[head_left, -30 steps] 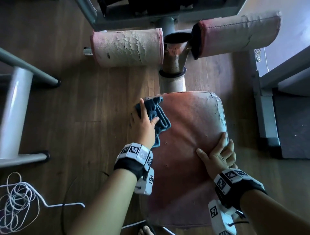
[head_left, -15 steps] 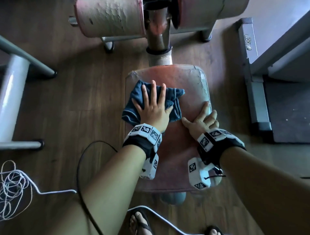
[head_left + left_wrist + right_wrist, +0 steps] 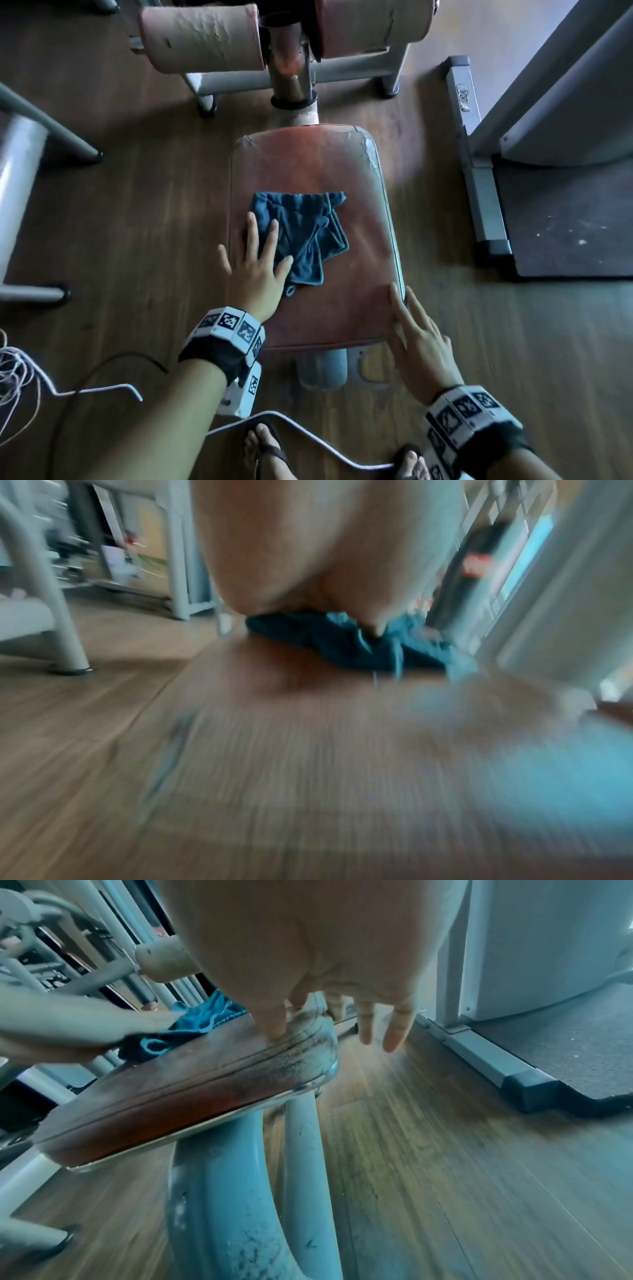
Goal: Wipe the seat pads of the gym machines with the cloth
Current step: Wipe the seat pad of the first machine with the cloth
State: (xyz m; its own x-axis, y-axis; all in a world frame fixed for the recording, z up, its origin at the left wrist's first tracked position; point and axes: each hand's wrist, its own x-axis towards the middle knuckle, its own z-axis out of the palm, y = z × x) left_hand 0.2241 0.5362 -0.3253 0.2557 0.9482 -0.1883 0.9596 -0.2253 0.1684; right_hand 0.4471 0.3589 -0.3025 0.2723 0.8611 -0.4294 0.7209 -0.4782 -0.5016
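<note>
A worn red seat pad (image 3: 325,164) (image 3: 192,1077) on a grey post fills the middle of the head view. A crumpled blue cloth (image 3: 305,233) (image 3: 346,642) (image 3: 205,1018) lies on its left half. My left hand (image 3: 255,263) lies flat with straight fingers on the cloth's left part and the pad's left edge. My right hand (image 3: 416,329) (image 3: 325,988) is flat at the pad's near right corner, thumb on top of the pad, the other fingers straight past its side.
Two cracked pink roller pads (image 3: 202,34) (image 3: 370,24) stand beyond the seat on a grey frame. A treadmill base (image 3: 486,192) with a dark mat is at the right. White machine legs (image 3: 20,178) and coiled cord (image 3: 17,377) lie left. My sandalled feet (image 3: 263,445) are near a cable.
My left hand has dragged the cloth toward me, down the pad and to its left side. My right hand has slid back to the near right corner. The head view has drawn back.
</note>
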